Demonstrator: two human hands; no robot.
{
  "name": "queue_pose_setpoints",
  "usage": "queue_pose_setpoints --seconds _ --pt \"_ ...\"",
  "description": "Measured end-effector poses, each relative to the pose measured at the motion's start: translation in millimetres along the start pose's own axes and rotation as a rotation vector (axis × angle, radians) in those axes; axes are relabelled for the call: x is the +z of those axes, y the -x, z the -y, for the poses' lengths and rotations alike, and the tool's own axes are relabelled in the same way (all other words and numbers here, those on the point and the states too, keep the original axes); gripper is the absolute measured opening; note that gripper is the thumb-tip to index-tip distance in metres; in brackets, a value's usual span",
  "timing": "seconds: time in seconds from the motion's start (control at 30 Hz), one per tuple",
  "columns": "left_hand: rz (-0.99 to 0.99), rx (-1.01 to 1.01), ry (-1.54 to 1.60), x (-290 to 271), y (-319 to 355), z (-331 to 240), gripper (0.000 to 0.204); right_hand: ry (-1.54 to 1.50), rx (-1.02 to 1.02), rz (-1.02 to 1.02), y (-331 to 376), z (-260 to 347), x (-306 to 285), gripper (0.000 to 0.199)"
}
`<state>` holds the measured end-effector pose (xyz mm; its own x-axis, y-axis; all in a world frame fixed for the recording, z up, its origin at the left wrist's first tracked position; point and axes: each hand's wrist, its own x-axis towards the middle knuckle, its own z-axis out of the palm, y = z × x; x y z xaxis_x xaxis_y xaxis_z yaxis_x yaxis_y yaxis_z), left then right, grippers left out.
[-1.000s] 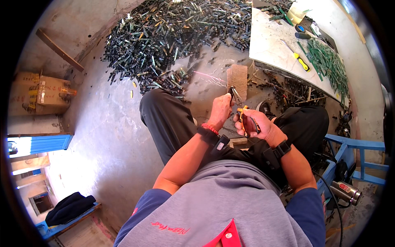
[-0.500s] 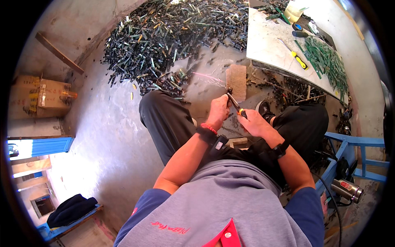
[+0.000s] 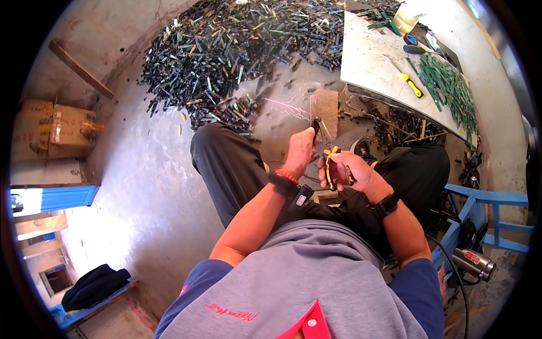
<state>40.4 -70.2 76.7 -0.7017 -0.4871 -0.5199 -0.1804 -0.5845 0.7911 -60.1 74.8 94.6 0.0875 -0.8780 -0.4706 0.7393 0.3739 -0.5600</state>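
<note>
The left hand [image 3: 300, 151] is pinching a thin, stiff, light strip [image 3: 316, 127] by its bottom end while the right hand [image 3: 347, 174] is squeezing yellow-handled pliers [image 3: 330, 169].

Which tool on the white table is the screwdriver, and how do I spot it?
Find the white table at the upper right, beside the big dark scrap pile. Near its middle, left of the green strips, lies the screwdriver. It alone has a bright yellow handle and a thin metal shaft.
</note>
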Motion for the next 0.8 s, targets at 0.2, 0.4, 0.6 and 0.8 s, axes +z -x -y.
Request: queue_pose_setpoints --seconds 0.2,0.4,0.6,0.8 --pt "0.011 0.013 0.012 0.3 -1.3 0.9 0.034 -0.047 -0.002 0.036 0.7 -0.2 -1.5 0.035" --pt "0.042 0.010 0.015 -1.1 -1.6 0.8 0.034 -0.012 0.033 0.029 1.6 0.1 2.4 0.038" --pt "0.023 0.037 -0.017 1.0 -0.5 0.7 0.034 -0.026 -0.001 0.020 0.0 1.0 3.6 0.038" --pt "0.028 0.079 -0.051 0.1 -3.0 4.5 0.034 -0.047 0.034 -0.010 0.4 2.5 4.0 0.038"
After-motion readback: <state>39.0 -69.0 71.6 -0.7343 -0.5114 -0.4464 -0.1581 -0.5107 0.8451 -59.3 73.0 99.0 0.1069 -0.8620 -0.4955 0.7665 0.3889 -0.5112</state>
